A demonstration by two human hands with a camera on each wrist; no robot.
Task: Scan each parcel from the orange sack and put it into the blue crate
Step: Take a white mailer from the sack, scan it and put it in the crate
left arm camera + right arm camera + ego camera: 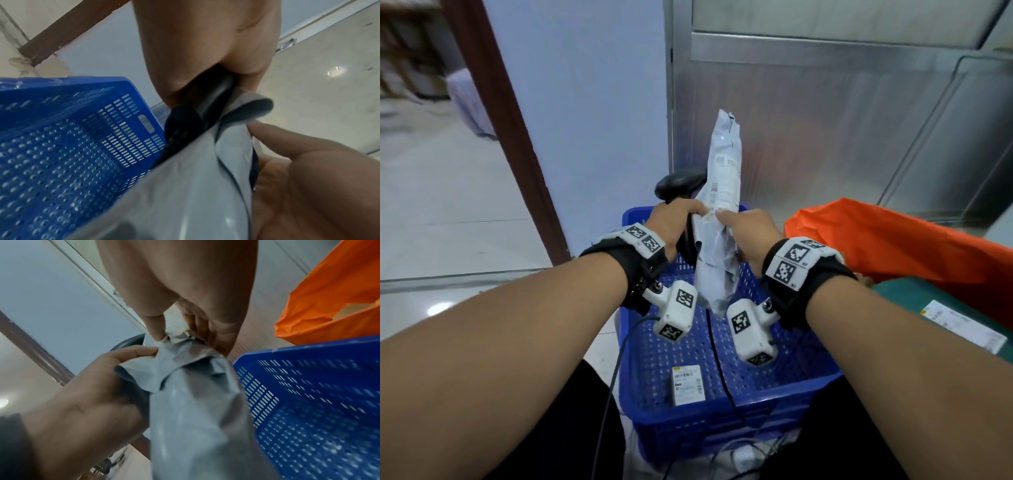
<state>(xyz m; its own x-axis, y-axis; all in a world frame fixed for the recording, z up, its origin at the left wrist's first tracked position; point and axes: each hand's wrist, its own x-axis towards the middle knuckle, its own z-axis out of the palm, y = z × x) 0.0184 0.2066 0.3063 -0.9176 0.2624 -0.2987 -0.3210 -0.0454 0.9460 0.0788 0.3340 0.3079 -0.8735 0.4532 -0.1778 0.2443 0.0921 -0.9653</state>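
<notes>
A grey plastic parcel (pixel 722 192) stands upright above the blue crate (pixel 791 383), its barcode label facing me. My right hand (pixel 746 229) pinches its middle; thumb and fingers (pixel 218 331) crumple the film in the right wrist view. My left hand (pixel 674 219) grips the handle of a black barcode scanner (pixel 679 186), with its fingertips also touching the parcel's left edge. The scanner's head sits just left of the label. The orange sack (pixel 893 240) lies to the right of the crate. From the left wrist, the parcel (pixel 185 186) covers part of the scanner handle (pixel 185 126).
A small labelled parcel (pixel 687 385) lies on the crate floor. The scanner's black cable (pixel 719 359) hangs across the crate. A green surface with a white label (pixel 962 329) is at the right, under the sack. A metal panel stands behind and tiled floor lies to the left.
</notes>
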